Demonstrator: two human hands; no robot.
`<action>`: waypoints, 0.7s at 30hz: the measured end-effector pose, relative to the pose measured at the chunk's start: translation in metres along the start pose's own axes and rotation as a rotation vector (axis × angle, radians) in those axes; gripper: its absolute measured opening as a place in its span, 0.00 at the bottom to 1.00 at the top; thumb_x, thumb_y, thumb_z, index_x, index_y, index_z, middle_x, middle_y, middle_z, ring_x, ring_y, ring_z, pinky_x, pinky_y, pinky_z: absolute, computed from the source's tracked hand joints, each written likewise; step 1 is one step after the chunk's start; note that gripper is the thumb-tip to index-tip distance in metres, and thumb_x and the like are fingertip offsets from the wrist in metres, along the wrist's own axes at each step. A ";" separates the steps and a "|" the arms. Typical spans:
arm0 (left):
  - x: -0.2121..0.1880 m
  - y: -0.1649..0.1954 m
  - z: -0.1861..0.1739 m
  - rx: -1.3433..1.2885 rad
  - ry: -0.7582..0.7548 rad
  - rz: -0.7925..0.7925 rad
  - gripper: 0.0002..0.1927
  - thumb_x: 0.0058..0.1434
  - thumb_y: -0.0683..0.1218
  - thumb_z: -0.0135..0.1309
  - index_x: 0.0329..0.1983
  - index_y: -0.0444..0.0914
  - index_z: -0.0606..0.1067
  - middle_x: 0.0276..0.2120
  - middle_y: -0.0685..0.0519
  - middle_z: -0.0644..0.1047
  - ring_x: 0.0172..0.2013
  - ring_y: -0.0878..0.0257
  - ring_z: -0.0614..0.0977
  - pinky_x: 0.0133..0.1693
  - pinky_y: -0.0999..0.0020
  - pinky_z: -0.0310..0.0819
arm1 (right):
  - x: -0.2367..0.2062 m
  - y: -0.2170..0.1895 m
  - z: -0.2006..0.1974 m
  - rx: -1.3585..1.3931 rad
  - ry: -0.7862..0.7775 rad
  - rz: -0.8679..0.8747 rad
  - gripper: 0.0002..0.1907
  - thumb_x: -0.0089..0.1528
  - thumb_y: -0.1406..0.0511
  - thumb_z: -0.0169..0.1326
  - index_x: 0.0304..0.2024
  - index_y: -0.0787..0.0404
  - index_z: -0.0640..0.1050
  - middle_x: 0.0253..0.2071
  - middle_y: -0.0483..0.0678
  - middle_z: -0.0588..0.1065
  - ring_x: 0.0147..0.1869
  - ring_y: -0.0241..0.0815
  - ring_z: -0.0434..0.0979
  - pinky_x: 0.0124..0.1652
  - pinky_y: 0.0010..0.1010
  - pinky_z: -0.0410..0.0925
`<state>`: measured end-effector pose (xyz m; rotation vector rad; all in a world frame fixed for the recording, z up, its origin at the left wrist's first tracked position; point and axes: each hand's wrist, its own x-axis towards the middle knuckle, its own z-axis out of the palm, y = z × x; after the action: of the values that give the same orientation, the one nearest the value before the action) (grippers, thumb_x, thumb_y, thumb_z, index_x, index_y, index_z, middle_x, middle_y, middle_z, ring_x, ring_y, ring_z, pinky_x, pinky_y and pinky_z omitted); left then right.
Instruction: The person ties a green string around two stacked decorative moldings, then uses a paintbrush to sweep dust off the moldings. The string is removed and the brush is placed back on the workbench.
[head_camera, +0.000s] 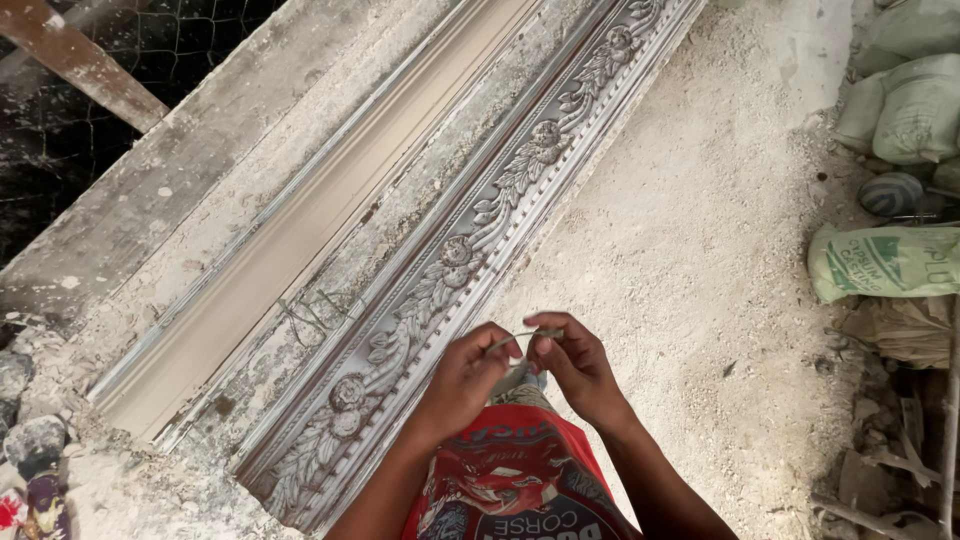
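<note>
Red printed fabric of the person's shirt (505, 480) is filling the bottom edge of the head view, and both forearms are rising from it toward the middle of the frame. Just above the shirt, the left hand (468, 378) and the right hand (575, 365) are meeting, fingertips turned toward each other. Between them they are pinching a thin, pale strand (520, 336), which looks like a short length of wire or fibre; what it is made of is too fine to tell. Each hand is closing thumb and forefinger on one end of the strand, the left on the lower end and the right on the upper, so the strand is stretching almost level across the small gap between the fingertips.

Directly beyond the hands, a long ornate moulding mould (470, 240) is lying diagonally, running from the lower left to the upper right, its grey surface showing a row of flowers and leaves in relief. Beside it on the left, a plain cornice mould (300, 220) with a smooth beige channel is lying parallel. Both are resting on a dusty, plaster-caked work surface (700, 230). Wire mesh (150, 40) is showing at the upper left, and filled sacks (900, 110) are piling up at the right edge.
</note>
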<state>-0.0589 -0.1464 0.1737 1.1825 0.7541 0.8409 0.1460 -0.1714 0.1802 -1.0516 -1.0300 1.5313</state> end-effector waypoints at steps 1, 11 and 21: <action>0.002 0.003 0.001 0.036 0.077 -0.046 0.09 0.65 0.43 0.47 0.40 0.34 0.76 0.31 0.54 0.74 0.31 0.68 0.71 0.35 0.70 0.66 | 0.001 0.002 0.001 -0.120 0.051 -0.012 0.12 0.70 0.62 0.52 0.47 0.63 0.79 0.32 0.46 0.75 0.38 0.35 0.72 0.42 0.32 0.67; 0.001 0.027 0.007 -0.699 -0.110 0.176 0.12 0.75 0.46 0.49 0.48 0.32 0.76 0.48 0.45 0.80 0.58 0.57 0.80 0.66 0.60 0.71 | 0.009 0.011 -0.001 0.566 0.165 0.032 0.09 0.70 0.63 0.51 0.49 0.57 0.78 0.38 0.45 0.78 0.45 0.39 0.77 0.50 0.38 0.70; 0.006 -0.015 0.009 -0.228 0.193 -0.224 0.10 0.74 0.35 0.47 0.54 0.29 0.75 0.39 0.34 0.75 0.36 0.50 0.71 0.38 0.54 0.67 | -0.006 0.021 0.005 0.173 -0.156 -0.248 0.04 0.74 0.66 0.52 0.43 0.59 0.76 0.38 0.50 0.78 0.42 0.39 0.77 0.45 0.34 0.73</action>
<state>-0.0452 -0.1477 0.1608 0.8058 0.9042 0.8353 0.1369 -0.1817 0.1620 -0.6665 -1.0700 1.4853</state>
